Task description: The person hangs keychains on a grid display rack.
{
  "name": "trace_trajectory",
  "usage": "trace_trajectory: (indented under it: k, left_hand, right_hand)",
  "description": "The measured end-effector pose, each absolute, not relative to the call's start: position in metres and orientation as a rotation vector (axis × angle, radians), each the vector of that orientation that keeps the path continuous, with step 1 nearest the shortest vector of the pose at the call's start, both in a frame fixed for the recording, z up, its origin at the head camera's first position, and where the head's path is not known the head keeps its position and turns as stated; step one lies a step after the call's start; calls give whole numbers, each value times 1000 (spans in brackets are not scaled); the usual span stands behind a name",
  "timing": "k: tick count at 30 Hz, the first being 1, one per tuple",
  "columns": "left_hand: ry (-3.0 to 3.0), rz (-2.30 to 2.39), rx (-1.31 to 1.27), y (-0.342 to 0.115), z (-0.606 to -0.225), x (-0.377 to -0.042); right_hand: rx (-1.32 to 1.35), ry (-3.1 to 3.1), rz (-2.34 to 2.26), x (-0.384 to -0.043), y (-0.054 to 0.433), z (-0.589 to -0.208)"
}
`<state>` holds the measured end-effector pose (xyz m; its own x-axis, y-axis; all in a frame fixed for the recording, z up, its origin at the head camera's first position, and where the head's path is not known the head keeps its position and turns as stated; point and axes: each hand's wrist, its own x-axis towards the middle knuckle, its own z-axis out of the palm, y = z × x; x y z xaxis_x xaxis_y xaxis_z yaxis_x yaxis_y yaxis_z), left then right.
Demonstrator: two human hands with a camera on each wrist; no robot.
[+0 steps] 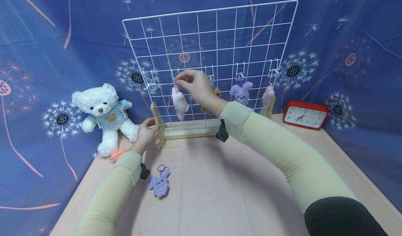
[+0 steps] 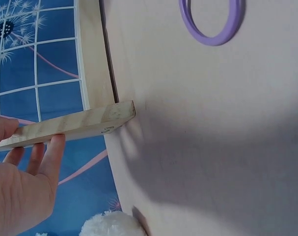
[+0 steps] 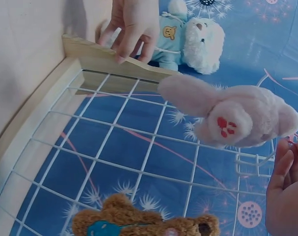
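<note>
My right hand (image 1: 201, 91) pinches the small pinkish strap at the top of a pale pink plush keychain (image 1: 179, 103), which hangs in front of the white wire grid rack (image 1: 216, 40). Seen from the right wrist, the plush (image 3: 232, 115) shows a red paw print, and a wire hook (image 3: 249, 164) is close by the fingers. Down at the rack's left end, my left hand (image 1: 146, 134) grips the wooden side stand (image 2: 75, 120), thumb on one face and fingers against the other.
Brown (image 1: 216, 93), purple (image 1: 241, 93) and pink (image 1: 268, 96) plush keychains hang farther right. A purple plush keychain (image 1: 160, 184) lies on the table (image 1: 213, 194). A white teddy bear (image 1: 106, 113) sits left above an orange yarn piece (image 1: 118, 155); a red clock (image 1: 305, 115) stands right.
</note>
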<state>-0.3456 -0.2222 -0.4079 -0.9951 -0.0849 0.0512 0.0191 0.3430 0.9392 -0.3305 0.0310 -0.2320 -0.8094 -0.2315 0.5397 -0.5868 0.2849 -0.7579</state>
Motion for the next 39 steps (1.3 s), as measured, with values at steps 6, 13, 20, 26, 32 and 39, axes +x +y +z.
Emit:
trace_trajectory:
  k: [6,13,20,26,32,39]
  left_hand:
    - [-2478,-1783,46,-222,-408,-345]
    - [-2480,-1781,33,-223,-409,-345]
    - [-2483,-1773,34,-223,-409,-346]
    - [-2483,-1778,37,-223,-409,-346]
    - [-2472,-1797,41,-222,-408,-346]
    - [-2474,-1796,40,-222,-409,-345]
  right_hand:
    - [697,-2251,1472,-333,27,-228]
    - [659,-2250,1443,-339,24,-230]
    - [598,-2279,1396,-340,19,-230]
    - [522,-2292,1394,-343,14,-230]
    - [509,-2263,1360,-345,11,-231]
    - [501,-2249,1340,-348,11,-234]
